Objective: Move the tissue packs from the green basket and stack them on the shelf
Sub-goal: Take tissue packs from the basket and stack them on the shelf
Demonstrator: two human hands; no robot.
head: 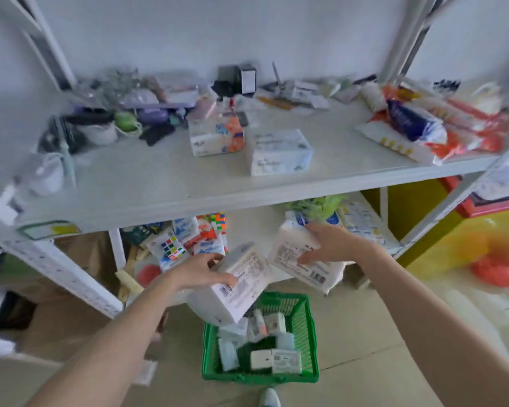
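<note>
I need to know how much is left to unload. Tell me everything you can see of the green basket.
The green plastic basket is rectangular, with lattice walls and a solid rim. It stands upright on the pale tiled floor in front of the white shelf unit, below both hands. Inside lie several small white and pale blue packs, loosely jumbled, not stacked. Its green bottom shows between them. Neither hand touches it; a held white pack overlaps its far left corner.

Bright, even daylight with faint shadows — motion blur throughout, worst toward nine o'clock; wide-angle bending at edges.
</note>
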